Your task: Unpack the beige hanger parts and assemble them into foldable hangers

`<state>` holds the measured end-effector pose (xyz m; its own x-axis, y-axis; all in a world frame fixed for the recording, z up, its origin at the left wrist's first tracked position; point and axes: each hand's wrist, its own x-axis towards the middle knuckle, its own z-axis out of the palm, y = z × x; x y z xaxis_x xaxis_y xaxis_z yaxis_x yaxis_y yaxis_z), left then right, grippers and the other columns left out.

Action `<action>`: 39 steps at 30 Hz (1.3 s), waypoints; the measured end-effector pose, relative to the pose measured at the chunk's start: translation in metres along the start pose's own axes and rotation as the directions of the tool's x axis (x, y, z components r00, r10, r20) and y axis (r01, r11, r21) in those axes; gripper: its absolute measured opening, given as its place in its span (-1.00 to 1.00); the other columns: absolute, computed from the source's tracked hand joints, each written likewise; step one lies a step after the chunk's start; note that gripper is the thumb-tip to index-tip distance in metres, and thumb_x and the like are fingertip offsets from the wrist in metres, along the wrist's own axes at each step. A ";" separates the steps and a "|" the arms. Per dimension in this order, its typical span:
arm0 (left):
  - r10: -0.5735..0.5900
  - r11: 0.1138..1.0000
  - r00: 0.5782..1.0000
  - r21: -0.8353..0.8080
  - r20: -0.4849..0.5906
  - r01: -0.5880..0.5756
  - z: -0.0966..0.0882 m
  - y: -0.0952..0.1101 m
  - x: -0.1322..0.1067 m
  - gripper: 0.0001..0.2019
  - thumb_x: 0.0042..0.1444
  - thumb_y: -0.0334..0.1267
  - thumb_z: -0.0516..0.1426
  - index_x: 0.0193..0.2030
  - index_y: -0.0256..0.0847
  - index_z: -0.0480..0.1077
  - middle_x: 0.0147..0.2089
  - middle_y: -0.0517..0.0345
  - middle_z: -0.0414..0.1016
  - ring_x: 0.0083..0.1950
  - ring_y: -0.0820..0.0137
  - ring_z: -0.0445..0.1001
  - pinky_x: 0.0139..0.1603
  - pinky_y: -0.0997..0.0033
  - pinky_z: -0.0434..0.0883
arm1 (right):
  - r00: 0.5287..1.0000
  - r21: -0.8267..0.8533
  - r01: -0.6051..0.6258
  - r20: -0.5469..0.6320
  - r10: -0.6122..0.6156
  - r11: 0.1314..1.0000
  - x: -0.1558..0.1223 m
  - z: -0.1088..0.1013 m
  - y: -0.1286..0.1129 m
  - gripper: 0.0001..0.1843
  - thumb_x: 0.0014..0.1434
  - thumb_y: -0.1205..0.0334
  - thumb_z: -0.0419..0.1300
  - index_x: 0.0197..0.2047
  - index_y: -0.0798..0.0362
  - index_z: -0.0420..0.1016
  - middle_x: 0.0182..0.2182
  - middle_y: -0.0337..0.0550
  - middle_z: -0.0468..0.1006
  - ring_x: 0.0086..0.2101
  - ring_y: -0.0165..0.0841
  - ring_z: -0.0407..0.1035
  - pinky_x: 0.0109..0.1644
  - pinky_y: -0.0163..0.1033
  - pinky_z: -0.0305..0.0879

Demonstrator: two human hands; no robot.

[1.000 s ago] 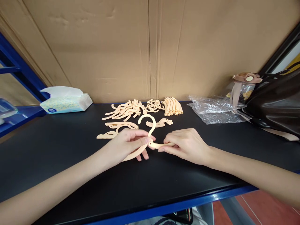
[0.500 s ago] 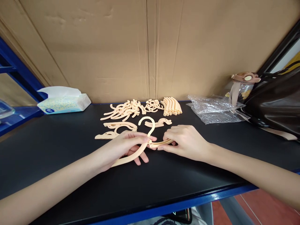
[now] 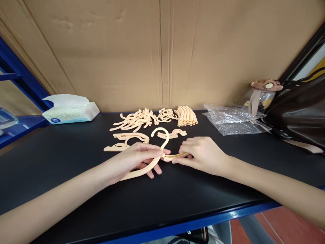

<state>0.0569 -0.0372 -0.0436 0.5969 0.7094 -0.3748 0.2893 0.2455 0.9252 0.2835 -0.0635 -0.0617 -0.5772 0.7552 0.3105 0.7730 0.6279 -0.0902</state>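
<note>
My left hand (image 3: pixel 138 156) is closed on a cream plastic clothes hanger (image 3: pixel 142 171), its thumb pressing near the joint below the curved hook (image 3: pixel 166 134). One hanger arm runs down under my left palm. The other, a hanger arm (image 3: pixel 175 157) with its hollow side showing, is pinched between the thumb and fingers of my right hand (image 3: pixel 199 152). At the centre the two parts meet; whether they are locked together I cannot tell. Just beyond my hands lie folded hangers (image 3: pixel 130 136) on the left and a smaller hanger piece (image 3: pixel 171 135).
Along the back of the black table (image 3: pixel 76 162) lie a pile of loose hanger arms (image 3: pixel 134 120), a heap of hooks (image 3: pixel 166 116) and a stack of arms (image 3: pixel 186 115). A tissue pack (image 3: pixel 71 112) stands left. Plastic bags (image 3: pixel 231 118), a bottle (image 3: pixel 264 93) and a dark bag (image 3: pixel 299 108) are right.
Almost nothing differs. The whole view has shifted slightly, and both hands keep the same hold on the hanger.
</note>
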 end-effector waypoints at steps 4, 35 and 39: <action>-0.007 1.000 1.000 -0.015 -0.014 0.007 0.000 0.000 0.000 -0.67 0.13 -0.06 0.18 0.00 -0.12 0.50 -0.22 0.13 0.52 -0.31 0.44 0.51 -0.37 0.56 0.49 | 0.999 0.025 -0.037 0.009 0.037 0.999 0.000 0.001 -0.001 -0.51 0.23 -0.12 0.05 -0.48 0.10 0.47 -0.51 -0.20 0.55 -0.47 -0.41 0.38 -0.41 -0.33 0.02; 0.162 0.962 0.987 0.222 0.007 -0.159 0.002 -0.005 0.006 -0.73 0.12 -0.06 0.13 -0.32 -0.26 0.48 -0.53 0.21 0.41 -0.42 0.43 0.42 -0.46 0.51 0.42 | 0.988 0.029 0.083 -0.135 -0.079 0.996 0.002 0.016 0.003 -0.49 0.27 -0.11 0.00 -0.49 0.10 0.45 -0.56 -0.25 0.50 -0.50 -0.47 0.35 -0.43 -0.34 0.02; 0.171 0.943 0.985 0.287 0.009 -0.166 0.002 -0.003 0.004 -0.68 0.17 -0.04 0.07 -0.29 -0.26 0.48 -0.47 0.18 0.45 -0.45 0.46 0.41 -0.45 0.51 0.38 | 0.995 0.115 0.025 -0.104 -0.013 0.993 0.002 0.013 0.000 -0.49 0.25 -0.11 0.03 -0.52 0.10 0.44 -0.58 -0.27 0.48 -0.54 -0.52 0.32 -0.46 -0.36 0.00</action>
<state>0.0596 -0.0364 -0.0479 0.6442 0.7349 -0.2118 0.3886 -0.0760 0.9183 0.2789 -0.0597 -0.0735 -0.5570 0.7234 0.4080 0.7228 0.6642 -0.1910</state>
